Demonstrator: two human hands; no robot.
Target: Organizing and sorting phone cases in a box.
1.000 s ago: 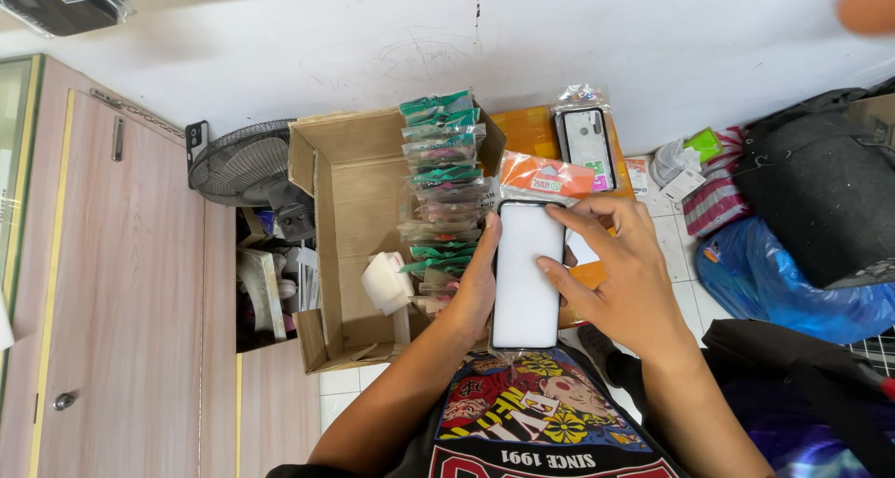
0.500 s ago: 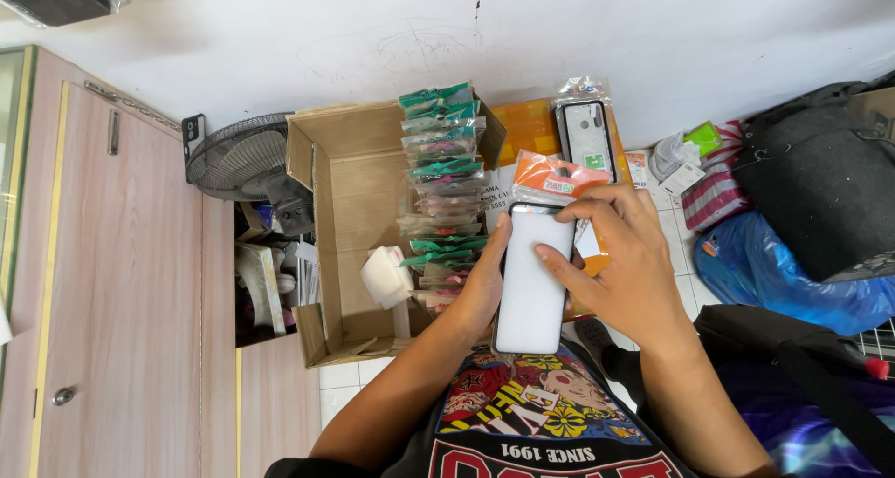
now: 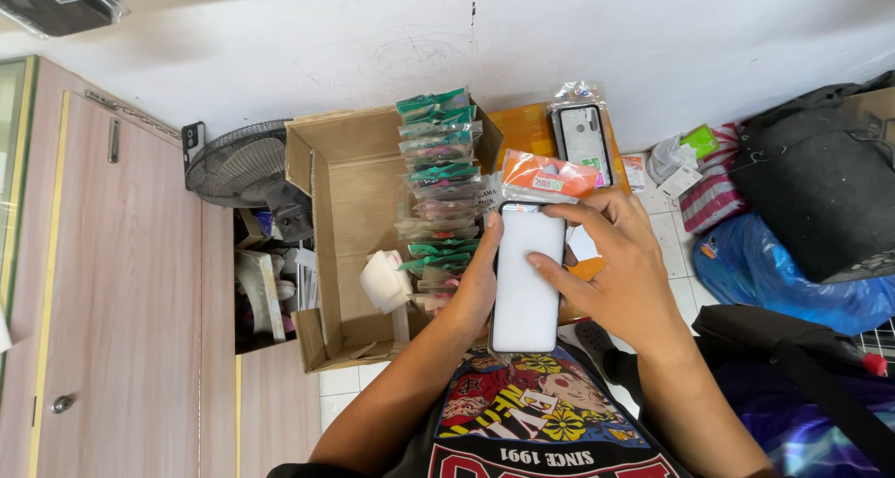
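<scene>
A white wall and tiled floor [image 3: 664,245] back an open cardboard box [image 3: 350,236] of packaged cases. Over the lap, both hands hold a white phone case [image 3: 527,278] — long axis running away from the body. The left hand [image 3: 475,287] grips its left edge; the right hand [image 3: 625,273] pinches the top-right corner, fingers curled.

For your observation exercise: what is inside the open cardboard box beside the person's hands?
Inside the cardboard box, a row of small packets stands along one side and a white roll-like object lies near them. The packets hide the floor beneath.
</scene>
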